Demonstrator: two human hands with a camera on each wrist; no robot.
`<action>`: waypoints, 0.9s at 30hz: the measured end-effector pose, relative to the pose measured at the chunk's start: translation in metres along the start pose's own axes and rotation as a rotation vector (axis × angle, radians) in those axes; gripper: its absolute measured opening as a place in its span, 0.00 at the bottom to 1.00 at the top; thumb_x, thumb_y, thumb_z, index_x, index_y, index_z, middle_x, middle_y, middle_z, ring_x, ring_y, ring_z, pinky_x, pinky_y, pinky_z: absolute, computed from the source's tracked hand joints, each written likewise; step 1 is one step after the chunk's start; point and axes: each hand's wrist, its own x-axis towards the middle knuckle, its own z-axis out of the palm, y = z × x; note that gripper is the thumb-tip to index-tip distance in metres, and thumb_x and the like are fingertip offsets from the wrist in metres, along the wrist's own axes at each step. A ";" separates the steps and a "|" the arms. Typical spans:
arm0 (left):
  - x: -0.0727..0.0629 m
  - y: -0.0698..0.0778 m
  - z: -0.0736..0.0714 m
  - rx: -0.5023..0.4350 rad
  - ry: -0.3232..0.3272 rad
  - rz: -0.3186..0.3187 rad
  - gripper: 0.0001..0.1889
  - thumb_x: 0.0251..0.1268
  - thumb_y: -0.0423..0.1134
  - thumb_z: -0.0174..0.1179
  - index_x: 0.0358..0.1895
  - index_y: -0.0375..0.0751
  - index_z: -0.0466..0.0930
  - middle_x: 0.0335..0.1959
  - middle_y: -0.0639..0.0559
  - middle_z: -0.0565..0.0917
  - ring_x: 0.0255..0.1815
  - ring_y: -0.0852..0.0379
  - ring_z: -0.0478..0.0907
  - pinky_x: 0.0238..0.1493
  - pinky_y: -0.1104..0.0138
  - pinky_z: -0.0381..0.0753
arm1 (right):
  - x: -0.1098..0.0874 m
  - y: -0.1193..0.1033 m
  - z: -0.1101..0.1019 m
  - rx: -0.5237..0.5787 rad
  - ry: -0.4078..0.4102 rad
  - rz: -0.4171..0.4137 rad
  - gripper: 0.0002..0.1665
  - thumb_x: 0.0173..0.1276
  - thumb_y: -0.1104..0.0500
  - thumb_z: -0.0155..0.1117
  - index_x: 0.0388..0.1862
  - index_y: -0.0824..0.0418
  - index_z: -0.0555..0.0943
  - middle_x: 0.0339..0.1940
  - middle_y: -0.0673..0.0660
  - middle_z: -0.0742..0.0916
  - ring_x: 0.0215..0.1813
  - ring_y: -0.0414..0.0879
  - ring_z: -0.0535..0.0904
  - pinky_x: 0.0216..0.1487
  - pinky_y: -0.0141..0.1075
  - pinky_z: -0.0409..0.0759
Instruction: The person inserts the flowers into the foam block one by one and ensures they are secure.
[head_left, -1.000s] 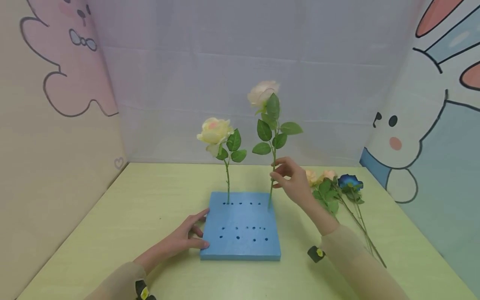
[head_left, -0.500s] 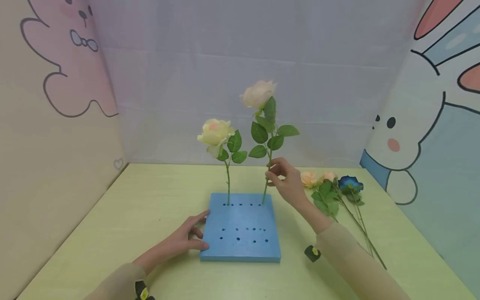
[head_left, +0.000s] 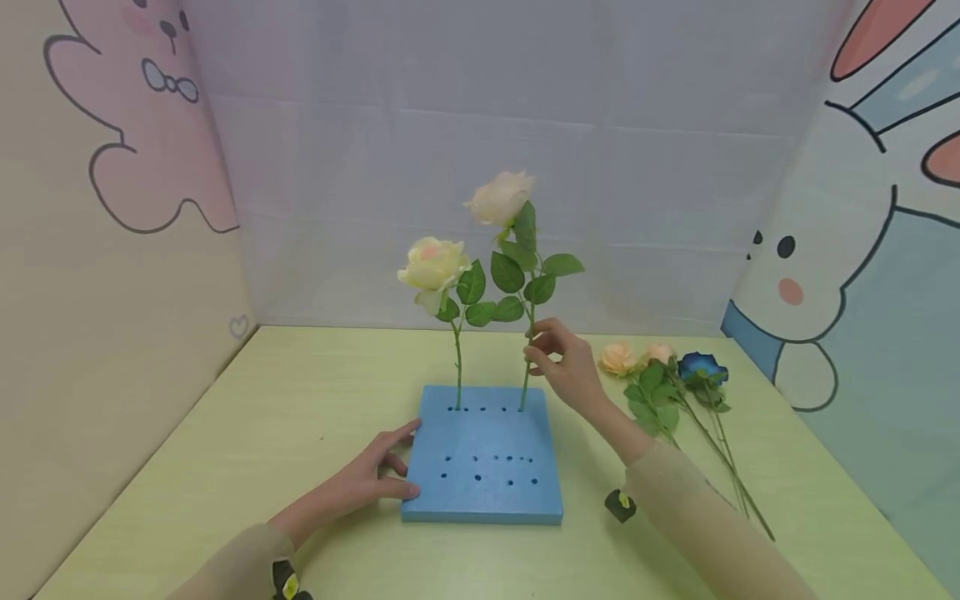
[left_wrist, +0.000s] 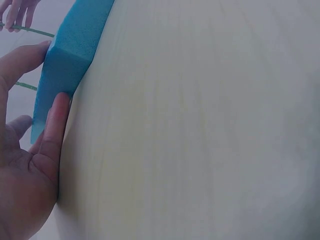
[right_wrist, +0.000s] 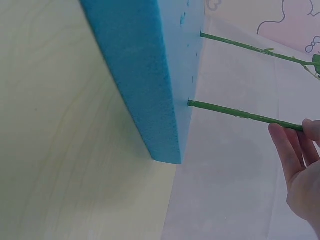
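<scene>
In the head view a blue foam board [head_left: 483, 437] with rows of small holes lies on the table. My left hand [head_left: 367, 471] rests against its left edge, fingers spread; in the left wrist view, the thumb touches a corner and a finger lies along the side. My right hand [head_left: 566, 362] pinches the green stem of a pale pink rose [head_left: 501, 200] between thumb and fingers. The stem's lower end [right_wrist: 192, 103] meets the board at the back row's right end; how deep it sits I cannot tell. A cream-yellow rose [head_left: 433, 265] stands upright in the back row's left.
On the table [head_left: 300, 408] to the right lie peach roses [head_left: 619, 358] and a blue rose [head_left: 701, 367], their long stems pointing toward the front. My right forearm passes beside them. A pale curtain [head_left: 337, 208] closes off the back, with cartoon-printed walls on both sides.
My right hand has moved left with the pale pink rose, bringing its stem from the board's right edge to the back-row holes. The rose sits slightly lower. My left hand has stayed put.
</scene>
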 end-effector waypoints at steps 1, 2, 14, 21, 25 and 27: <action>0.000 0.000 0.000 0.003 0.000 -0.004 0.50 0.59 0.46 0.69 0.80 0.46 0.47 0.73 0.34 0.60 0.51 0.54 0.72 0.47 0.69 0.73 | 0.001 0.005 0.001 -0.012 -0.002 0.003 0.10 0.69 0.66 0.62 0.49 0.64 0.76 0.35 0.69 0.86 0.36 0.62 0.85 0.34 0.44 0.86; 0.000 0.000 0.001 0.008 0.001 -0.008 0.50 0.59 0.46 0.69 0.80 0.47 0.47 0.73 0.35 0.60 0.51 0.54 0.72 0.47 0.69 0.73 | 0.002 0.009 0.001 -0.026 -0.006 0.006 0.10 0.70 0.65 0.63 0.49 0.62 0.77 0.35 0.67 0.86 0.36 0.60 0.86 0.34 0.41 0.86; 0.000 -0.003 0.002 0.008 0.006 -0.005 0.50 0.59 0.47 0.69 0.80 0.48 0.47 0.73 0.36 0.60 0.50 0.56 0.72 0.47 0.69 0.73 | -0.001 0.017 0.002 -0.185 -0.097 0.010 0.08 0.72 0.62 0.61 0.47 0.61 0.75 0.37 0.62 0.86 0.37 0.58 0.88 0.36 0.33 0.85; 0.000 -0.007 0.003 0.019 0.010 -0.015 0.50 0.59 0.47 0.70 0.80 0.49 0.48 0.73 0.36 0.60 0.51 0.54 0.72 0.48 0.69 0.73 | -0.003 0.015 0.001 -0.186 -0.139 0.011 0.06 0.72 0.62 0.61 0.45 0.61 0.76 0.36 0.62 0.86 0.38 0.60 0.88 0.36 0.36 0.86; 0.000 -0.008 0.003 0.020 0.012 -0.014 0.50 0.59 0.47 0.69 0.80 0.49 0.48 0.73 0.36 0.60 0.51 0.54 0.72 0.48 0.69 0.73 | -0.002 0.015 0.001 -0.189 -0.158 0.024 0.04 0.72 0.62 0.61 0.43 0.60 0.76 0.35 0.61 0.87 0.38 0.59 0.88 0.36 0.37 0.86; 0.001 -0.008 0.003 0.023 0.013 -0.014 0.49 0.59 0.48 0.69 0.80 0.50 0.48 0.73 0.36 0.61 0.51 0.54 0.72 0.48 0.69 0.73 | -0.002 0.016 0.002 -0.195 -0.162 0.032 0.03 0.72 0.62 0.61 0.42 0.59 0.76 0.35 0.61 0.87 0.38 0.58 0.88 0.35 0.36 0.86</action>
